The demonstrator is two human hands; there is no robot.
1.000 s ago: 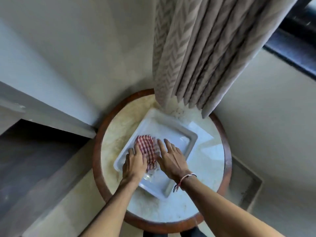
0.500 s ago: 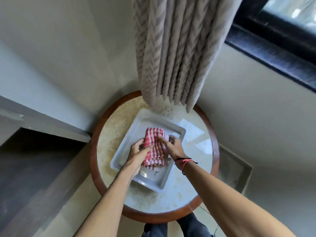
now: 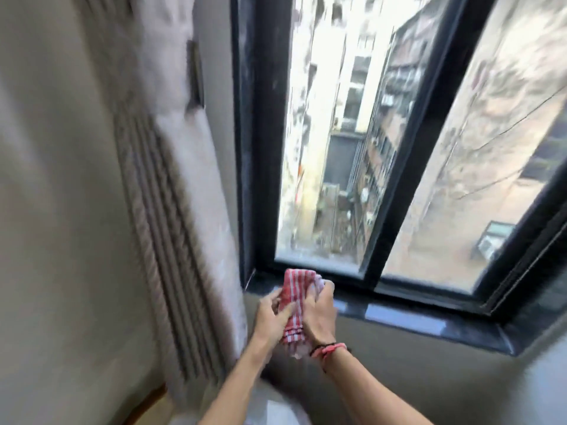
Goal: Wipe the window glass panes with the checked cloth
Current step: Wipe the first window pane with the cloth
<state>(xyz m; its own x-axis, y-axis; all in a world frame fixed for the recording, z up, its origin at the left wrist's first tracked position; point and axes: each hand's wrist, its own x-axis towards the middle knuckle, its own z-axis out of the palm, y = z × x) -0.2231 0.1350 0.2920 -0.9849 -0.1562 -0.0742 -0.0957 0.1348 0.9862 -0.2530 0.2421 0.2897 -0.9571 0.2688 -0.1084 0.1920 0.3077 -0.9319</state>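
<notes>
The red-and-white checked cloth [image 3: 293,302] is folded into a narrow bundle and held upright between both hands, just below the dark window sill [image 3: 414,320]. My left hand [image 3: 271,314] grips its left side and my right hand [image 3: 319,311] wraps its right side. Above them is a black-framed window with a left glass pane [image 3: 331,133] and a right glass pane [image 3: 478,154], split by a black mullion [image 3: 408,139]. The cloth is apart from the glass.
A beige patterned curtain [image 3: 165,210] hangs to the left of the window, close to my left arm. The beige wall [image 3: 429,372] runs under the sill. The view is blurred by motion.
The cloth has been lifted out of the white tray on the round table and raised to the sill. My view has swung up from the table to the window.
</notes>
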